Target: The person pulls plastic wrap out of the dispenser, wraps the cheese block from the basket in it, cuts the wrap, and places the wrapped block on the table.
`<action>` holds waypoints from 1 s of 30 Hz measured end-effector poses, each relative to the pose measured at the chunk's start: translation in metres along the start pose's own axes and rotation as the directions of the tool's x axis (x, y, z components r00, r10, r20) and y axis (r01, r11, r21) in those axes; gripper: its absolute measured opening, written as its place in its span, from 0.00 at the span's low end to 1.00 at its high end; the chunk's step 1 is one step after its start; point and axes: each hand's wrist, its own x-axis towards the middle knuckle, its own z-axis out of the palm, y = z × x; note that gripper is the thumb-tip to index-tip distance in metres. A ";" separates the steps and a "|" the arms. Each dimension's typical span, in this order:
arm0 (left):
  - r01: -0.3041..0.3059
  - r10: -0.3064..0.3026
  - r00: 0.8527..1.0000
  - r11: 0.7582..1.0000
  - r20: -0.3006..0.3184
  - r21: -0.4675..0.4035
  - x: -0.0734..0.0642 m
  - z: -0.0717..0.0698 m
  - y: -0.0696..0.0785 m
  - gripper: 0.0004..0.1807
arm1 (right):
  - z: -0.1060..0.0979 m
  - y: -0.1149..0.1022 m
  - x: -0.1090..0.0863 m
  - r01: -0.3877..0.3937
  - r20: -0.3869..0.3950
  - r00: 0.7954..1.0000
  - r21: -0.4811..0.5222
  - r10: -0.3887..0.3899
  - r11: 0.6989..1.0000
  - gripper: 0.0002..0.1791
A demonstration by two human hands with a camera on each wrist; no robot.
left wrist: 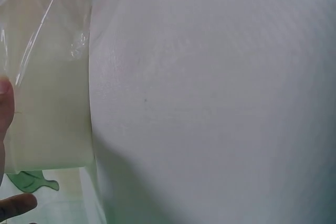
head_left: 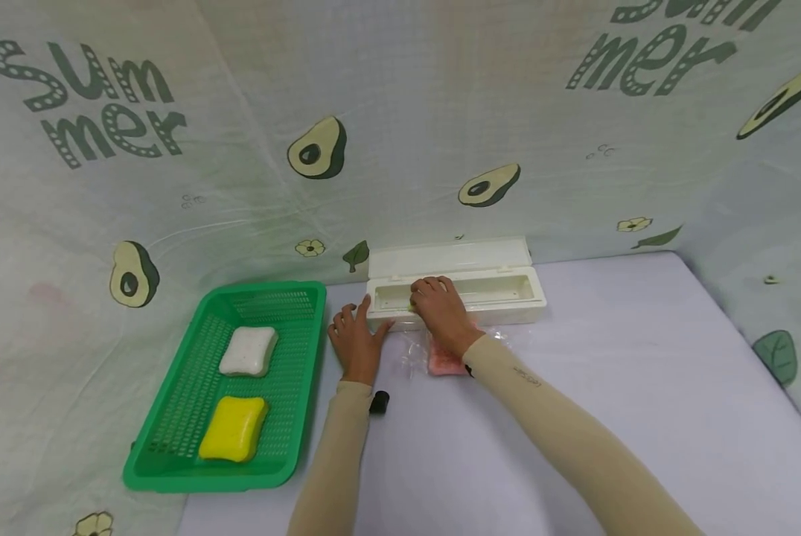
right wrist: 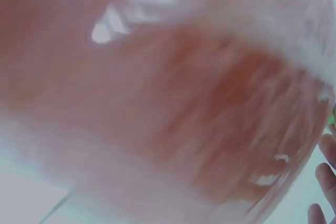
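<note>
A long white box (head_left: 517,309) with its hinged lid (head_left: 447,259) raised stands at the back of the table. My left hand (head_left: 356,342) touches the box's front left corner, thumb and fingers spread. In the left wrist view, the box's pale side (left wrist: 50,119) shows beside that hand's fingers. Over the box's opening, my right hand (head_left: 441,309) has curled fingers around a small yellow-green thing (head_left: 412,306), mostly hidden. Under the right wrist lies a pink thing in clear plastic (head_left: 444,362); its glossy reddish surface (right wrist: 231,114) fills much of the right wrist view, blurred.
Left of the hands stands a green basket (head_left: 313,357), holding a white soap-like bar (head_left: 248,351) and a yellow one (head_left: 233,429). A printed cloth (head_left: 400,134) hangs behind the table (head_left: 615,372). Loose clear plastic (head_left: 412,353) spreads in front of the box.
</note>
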 end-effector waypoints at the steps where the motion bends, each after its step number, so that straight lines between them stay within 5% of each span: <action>1: 0.004 -0.004 1.000 1.000 0.001 -0.007 0.000 -0.001 0.000 0.42 | -0.001 0.004 -0.003 0.003 -0.001 1.000 0.004 -0.003 1.000 0.04; 21: -0.017 0.018 1.000 0.999 0.010 -0.035 -0.002 0.005 -0.002 0.41 | -0.025 0.064 -0.051 -0.033 -0.040 0.999 0.071 0.036 0.997 0.03; 30: -0.024 0.024 1.000 1.000 -0.012 -0.018 -0.001 0.002 -0.004 0.41 | -0.038 0.108 -0.089 -0.076 -0.074 0.994 0.119 0.085 0.990 0.05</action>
